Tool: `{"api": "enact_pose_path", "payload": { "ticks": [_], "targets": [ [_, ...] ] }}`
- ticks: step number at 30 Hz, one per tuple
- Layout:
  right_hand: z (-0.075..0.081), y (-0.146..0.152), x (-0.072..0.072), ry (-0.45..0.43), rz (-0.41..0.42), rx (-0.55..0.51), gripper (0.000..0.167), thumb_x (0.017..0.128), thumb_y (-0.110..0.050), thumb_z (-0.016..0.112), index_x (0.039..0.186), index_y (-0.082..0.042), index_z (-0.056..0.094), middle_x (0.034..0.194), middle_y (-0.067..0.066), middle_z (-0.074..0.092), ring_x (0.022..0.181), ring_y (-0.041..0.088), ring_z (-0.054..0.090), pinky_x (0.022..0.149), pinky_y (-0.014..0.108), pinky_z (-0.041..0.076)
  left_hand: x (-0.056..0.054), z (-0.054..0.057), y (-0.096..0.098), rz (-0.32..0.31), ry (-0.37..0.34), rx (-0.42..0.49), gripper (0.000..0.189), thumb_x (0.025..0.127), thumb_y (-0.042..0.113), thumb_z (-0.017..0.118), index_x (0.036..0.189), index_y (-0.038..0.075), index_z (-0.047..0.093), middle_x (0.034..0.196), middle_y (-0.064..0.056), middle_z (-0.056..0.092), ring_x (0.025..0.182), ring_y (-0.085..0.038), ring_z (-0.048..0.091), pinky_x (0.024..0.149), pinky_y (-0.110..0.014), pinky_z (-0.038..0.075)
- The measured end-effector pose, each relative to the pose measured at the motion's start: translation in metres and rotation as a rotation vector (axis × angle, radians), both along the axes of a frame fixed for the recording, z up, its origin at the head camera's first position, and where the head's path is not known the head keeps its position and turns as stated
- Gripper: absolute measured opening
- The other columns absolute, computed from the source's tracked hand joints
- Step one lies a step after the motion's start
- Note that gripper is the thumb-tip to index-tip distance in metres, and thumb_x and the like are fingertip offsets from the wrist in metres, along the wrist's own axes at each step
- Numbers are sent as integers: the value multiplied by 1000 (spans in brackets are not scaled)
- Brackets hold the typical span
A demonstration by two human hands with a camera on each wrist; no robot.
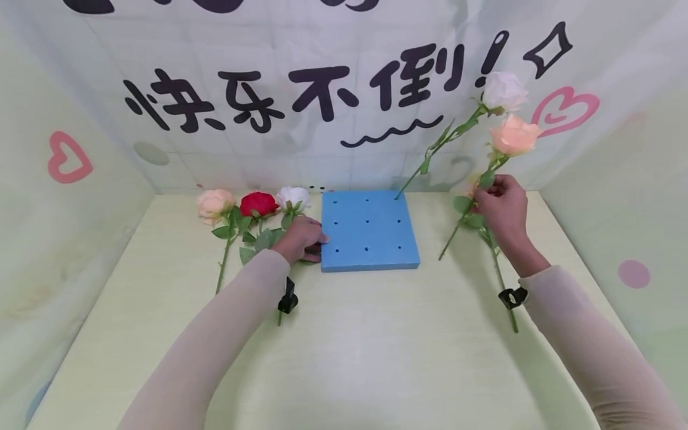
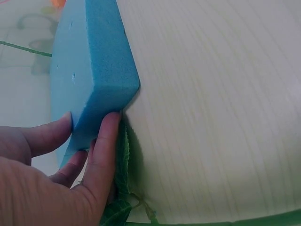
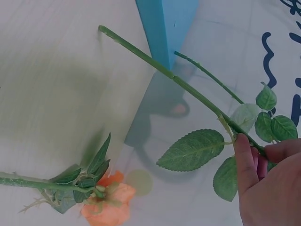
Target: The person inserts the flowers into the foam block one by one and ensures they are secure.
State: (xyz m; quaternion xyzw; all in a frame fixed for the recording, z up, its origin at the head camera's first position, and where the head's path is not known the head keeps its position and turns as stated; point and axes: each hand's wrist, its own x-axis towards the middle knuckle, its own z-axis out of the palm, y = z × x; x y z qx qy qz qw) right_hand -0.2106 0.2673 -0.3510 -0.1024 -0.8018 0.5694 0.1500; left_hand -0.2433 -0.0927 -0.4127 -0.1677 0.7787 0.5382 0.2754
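Note:
At the left side of a blue foam block (image 1: 352, 236) with rows of small holes, my left hand (image 1: 301, 237) grips the edge. Its thumb lies on the top face and its fingers are against the side, as the left wrist view shows. My right hand (image 1: 504, 209) pinches the green stem (image 3: 197, 94) of a peach rose (image 1: 514, 135), bloom up and stem slanting down to the left. The stem's cut end is right of the block, close over the table. A white rose (image 1: 504, 92) stands in the block's far right hole, leaning right.
Left of the block lie a peach rose (image 1: 215, 205), a red rose (image 1: 258, 204) and another white rose (image 1: 293, 197), stems toward me. An orange rose (image 3: 110, 205) lies on the right, partly hidden behind my right hand in the head view. A printed cloth (image 1: 242, 161) encloses the table.

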Motion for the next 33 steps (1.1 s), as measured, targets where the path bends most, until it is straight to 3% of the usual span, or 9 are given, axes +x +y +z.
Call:
{"api": "enact_pose_path", "payload": {
  "ticks": [6,20,33],
  "targets": [
    [0,-6,1,57,4,-2,17,91,-11,62,106,-10,54,88,1,56,74,8,60,63,22,59,0,-2,-2,6,-1,2,57,94,3,61,147,10,41,114,-17,55,95,-27,58,79,-43,59],
    [7,-28,-3,297,37,-233,18,84,1,63,98,-9,56,92,6,58,79,15,62,61,26,59,-3,-4,1,7,-7,1,57,93,2,61,147,10,42,110,-17,56,91,-27,58,77,-43,60],
    [11,-43,-13,312,63,-216,19,87,-2,63,103,-8,55,96,5,58,84,15,60,65,26,59,-4,-6,-1,0,7,-5,54,93,2,61,144,9,44,107,-17,55,88,-26,58,72,-42,61]
  ]
}}
